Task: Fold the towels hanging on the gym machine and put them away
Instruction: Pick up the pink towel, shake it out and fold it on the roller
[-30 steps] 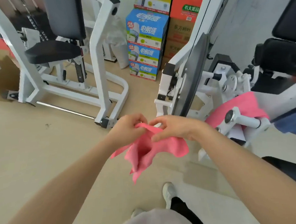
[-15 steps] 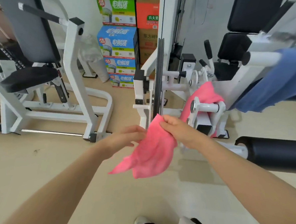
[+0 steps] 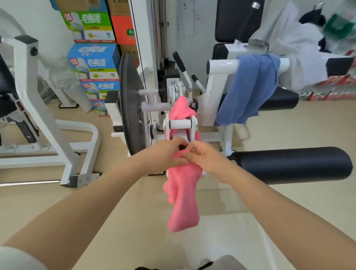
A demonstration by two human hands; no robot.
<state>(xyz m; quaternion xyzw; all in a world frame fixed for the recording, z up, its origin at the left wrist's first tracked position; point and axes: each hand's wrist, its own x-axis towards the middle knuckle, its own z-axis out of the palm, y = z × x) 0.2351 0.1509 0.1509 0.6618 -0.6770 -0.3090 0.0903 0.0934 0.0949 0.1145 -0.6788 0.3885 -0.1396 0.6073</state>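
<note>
1. Both hands meet at frame centre: left hand [image 3: 167, 154] and right hand [image 3: 203, 157], fingers pinching the top edge of a pink towel [image 3: 184, 199].
2. The towel hangs limp toward 6 o'clock, bottom edge free above bare floor [image 3: 281, 207].
3. At 12 o'clock, a second pink towel [image 3: 181, 109] drapes on the gym machine [image 3: 218, 94].
4. At 2 o'clock, a blue towel [image 3: 251, 88] hangs over the white bar.
5. Black roller pad [image 3: 293, 165] lies at 3 o'clock.

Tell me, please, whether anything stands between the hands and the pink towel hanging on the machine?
Only the pink towel that both hands already hold. The second pink towel hangs just beyond them, draped behind a white handle bar that crosses its front.
</note>
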